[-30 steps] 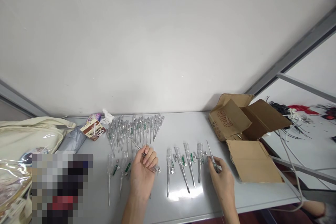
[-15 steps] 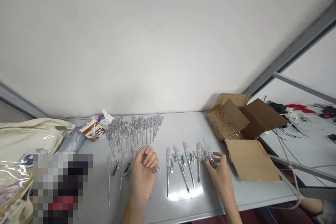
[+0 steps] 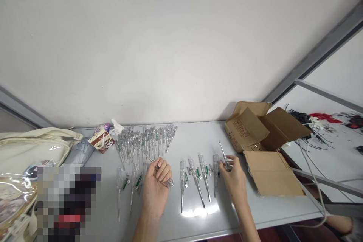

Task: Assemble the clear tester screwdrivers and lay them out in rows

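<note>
My left hand (image 3: 156, 189) rests on the grey table (image 3: 198, 136), fingers curled round a clear-handled tester screwdriver (image 3: 150, 160) whose metal tip points up and left. My right hand (image 3: 234, 179) is closed on another tester screwdriver (image 3: 223, 154), its blade pointing away from me. Just left of that hand several clear screwdrivers with green parts (image 3: 198, 177) lie side by side. A further few (image 3: 127, 185) lie left of my left hand. A dense row of the same screwdrivers (image 3: 146, 140) is lined up near the wall.
An open cardboard box (image 3: 263, 136) stands right of my right hand, one flap lying flat. A cream bag (image 3: 31, 147), a grey pouch (image 3: 78, 151) and a small card packet (image 3: 101, 140) sit at the left. Cables (image 3: 317, 128) cover the neighbouring table at the right.
My right hand has moved a little up and left with its screwdriver, towards the row of screwdrivers beside it. My left hand has stayed in place.
</note>
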Demonstrator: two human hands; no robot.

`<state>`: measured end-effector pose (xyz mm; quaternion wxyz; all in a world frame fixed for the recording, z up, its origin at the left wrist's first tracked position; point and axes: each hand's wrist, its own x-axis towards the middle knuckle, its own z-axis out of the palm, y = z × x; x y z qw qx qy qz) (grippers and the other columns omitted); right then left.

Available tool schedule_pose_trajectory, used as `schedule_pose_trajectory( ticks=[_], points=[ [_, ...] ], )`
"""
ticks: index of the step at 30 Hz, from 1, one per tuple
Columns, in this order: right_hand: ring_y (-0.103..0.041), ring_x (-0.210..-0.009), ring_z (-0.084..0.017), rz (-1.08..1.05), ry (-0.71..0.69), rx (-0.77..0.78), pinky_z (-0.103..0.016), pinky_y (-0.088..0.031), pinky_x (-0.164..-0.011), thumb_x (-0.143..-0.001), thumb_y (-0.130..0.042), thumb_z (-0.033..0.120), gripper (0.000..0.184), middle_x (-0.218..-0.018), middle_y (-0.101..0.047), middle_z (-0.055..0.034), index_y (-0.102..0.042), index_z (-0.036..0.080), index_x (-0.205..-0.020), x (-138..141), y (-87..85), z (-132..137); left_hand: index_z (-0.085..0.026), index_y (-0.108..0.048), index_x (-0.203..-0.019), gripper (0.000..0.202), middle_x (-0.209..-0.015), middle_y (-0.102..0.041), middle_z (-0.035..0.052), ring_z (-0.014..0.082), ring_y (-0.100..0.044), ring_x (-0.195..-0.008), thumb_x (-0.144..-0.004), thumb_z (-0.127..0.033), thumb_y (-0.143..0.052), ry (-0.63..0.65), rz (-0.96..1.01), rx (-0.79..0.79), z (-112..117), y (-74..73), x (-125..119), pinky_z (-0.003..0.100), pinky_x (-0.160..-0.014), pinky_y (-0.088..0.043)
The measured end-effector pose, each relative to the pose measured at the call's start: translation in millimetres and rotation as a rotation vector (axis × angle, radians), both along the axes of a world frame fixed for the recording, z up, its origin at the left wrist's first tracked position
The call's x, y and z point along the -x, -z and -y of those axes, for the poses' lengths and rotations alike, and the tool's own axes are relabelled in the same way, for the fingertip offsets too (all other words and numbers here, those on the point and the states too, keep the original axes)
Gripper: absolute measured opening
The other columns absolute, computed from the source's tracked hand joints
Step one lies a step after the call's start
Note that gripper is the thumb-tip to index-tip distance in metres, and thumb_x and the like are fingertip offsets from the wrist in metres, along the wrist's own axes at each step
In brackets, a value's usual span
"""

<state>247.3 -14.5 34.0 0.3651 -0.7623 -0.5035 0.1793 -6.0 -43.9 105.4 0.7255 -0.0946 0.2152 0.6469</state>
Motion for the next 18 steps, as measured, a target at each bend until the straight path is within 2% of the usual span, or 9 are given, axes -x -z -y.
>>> schedule_pose_trajectory(
  ticks=[2, 7, 10, 18],
  points=[
    [-0.061, -0.081, -0.025, 0.011, -0.008, -0.016, -0.033, -0.045, -0.072, -0.078, -0.051, 0.052, 0.041, -0.089, -0.065, -0.0094, -0.054, 0.019, -0.102, -4, 3.8, -1, -0.017, -0.040, -0.067, 0.029, -0.056, -0.025, -0.0078, 0.0036, -0.028, -0.043, -0.095, -0.013, -0.046, -0.004, 0.007, -0.003, 0, 0.5, 0, 0.020, -0.043, -0.027],
    [-0.061, -0.088, -0.030, 0.057, 0.088, 0.010, -0.038, -0.044, -0.077, -0.080, -0.044, 0.054, 0.045, -0.097, -0.067, -0.0158, -0.061, 0.016, -0.098, -18, 12.3, 4, -0.016, -0.040, -0.067, 0.030, -0.057, -0.024, -0.0077, 0.0034, -0.028, -0.043, -0.096, -0.013, -0.045, -0.013, 0.012, 0.003, -1, 0.1, 1, 0.020, -0.043, -0.026],
    [-0.063, -0.085, -0.030, 0.007, 0.058, 0.070, -0.038, -0.044, -0.075, -0.079, -0.046, 0.056, 0.046, -0.095, -0.069, -0.0153, -0.063, 0.017, -0.098, -21, 14.3, 7, -0.016, -0.041, -0.067, 0.029, -0.057, -0.024, -0.0076, 0.0033, -0.028, -0.043, -0.096, -0.013, -0.045, -0.013, 0.017, -0.004, -1, 0.3, 0, 0.020, -0.043, -0.026],
    [-0.063, -0.080, -0.029, -0.021, 0.031, 0.069, -0.036, -0.042, -0.071, -0.075, -0.045, 0.055, 0.049, -0.090, -0.071, -0.0151, -0.066, 0.015, -0.095, -15, 11.2, -1, -0.016, -0.041, -0.067, 0.030, -0.057, -0.023, -0.0076, 0.0036, -0.027, -0.043, -0.097, -0.013, -0.045, -0.009, 0.013, 0.008, 0, 2.1, -1, 0.021, -0.044, -0.025]
  ],
)
